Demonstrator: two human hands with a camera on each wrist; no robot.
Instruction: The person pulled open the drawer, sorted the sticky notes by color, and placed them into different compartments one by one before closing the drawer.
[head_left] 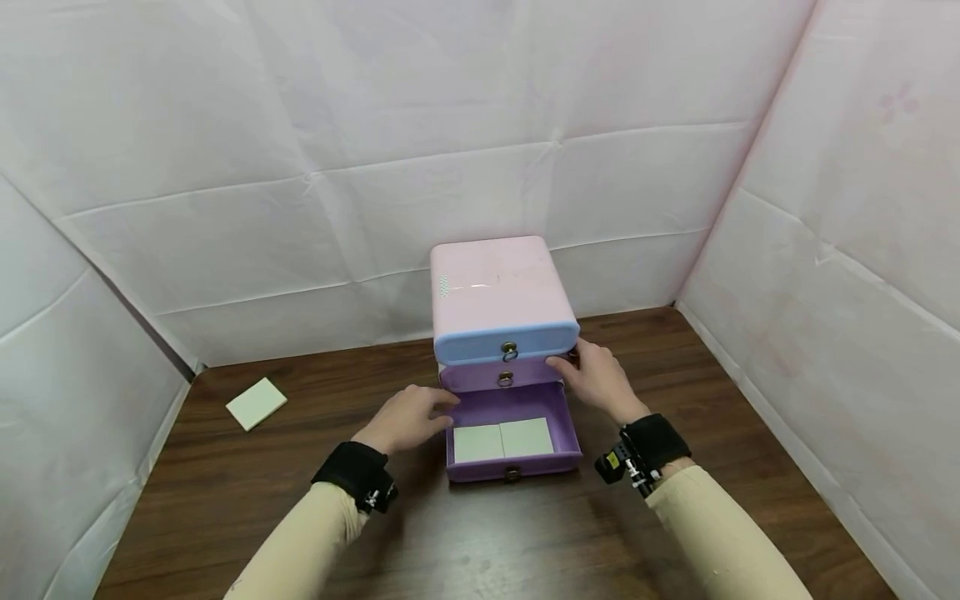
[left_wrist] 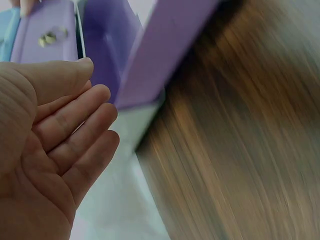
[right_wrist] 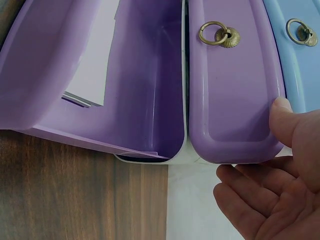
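Sleeves of cream cloth and black wrist straps sit closest to us, over a dark brown wooden table (head_left: 225, 483) with long streaky grain. We see the bottom purple plastic drawer (head_left: 514, 467) pulled out toward us, smooth and shiny, with rounded corners and a small brass ring handle on its front. Inside it lie two pale green square paper pads (head_left: 502, 439), flat and side by side.

Our left hand (head_left: 408, 417) rests by the left side of the open drawer, fingers straight and loose, holding nothing. In the left wrist view the left hand's fingers (left_wrist: 75, 120) lie just beside the drawer's purple wall. Our right hand (head_left: 596, 379) is on the other side, at the right end of the shut middle purple drawer (head_left: 504, 377). In the right wrist view the thumb touches that drawer's rounded edge and the other fingers are spread and relaxed. The two hands are well apart, with the drawers between them.

Above sits a shut light blue drawer (head_left: 506, 343) with its own ring, under the smooth pink top of the small plastic drawer box (head_left: 495, 287).

Far to the left, one more pale green square pad (head_left: 257, 403) lies on the table. Wrinkled white sheets (head_left: 300, 167) with fold lines make walls all around.
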